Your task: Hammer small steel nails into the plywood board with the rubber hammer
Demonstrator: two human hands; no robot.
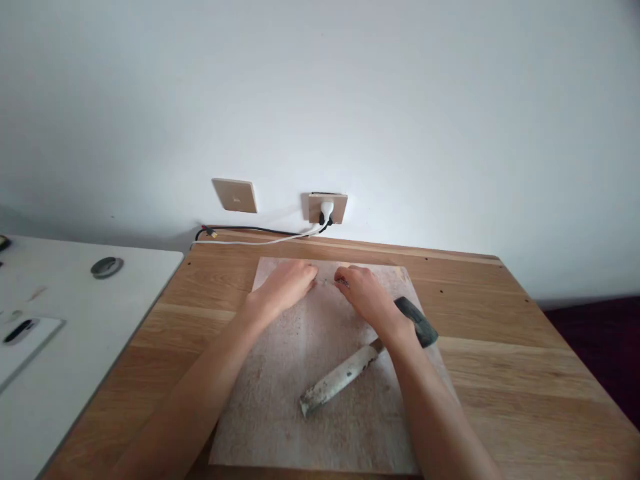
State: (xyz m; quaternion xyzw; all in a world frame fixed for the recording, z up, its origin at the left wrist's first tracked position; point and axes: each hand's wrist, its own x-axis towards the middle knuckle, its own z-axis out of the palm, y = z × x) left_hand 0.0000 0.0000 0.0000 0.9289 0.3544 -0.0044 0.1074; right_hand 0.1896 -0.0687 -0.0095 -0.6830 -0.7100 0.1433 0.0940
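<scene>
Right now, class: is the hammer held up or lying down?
Lying down. The hammer rests flat on the board, handle toward the viewer, head behind the right hand; neither hand grips it.

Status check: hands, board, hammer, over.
Both hands on pale board, fingertips pinching something tiny. Hammer lies loose under right wrist. Wooden table beneath.

Under both hands lies a pale, rough matt plywood board (pixel 300 393); beside the right wrist, a hammer with worn wooden handle (pixel 340 380).
</scene>
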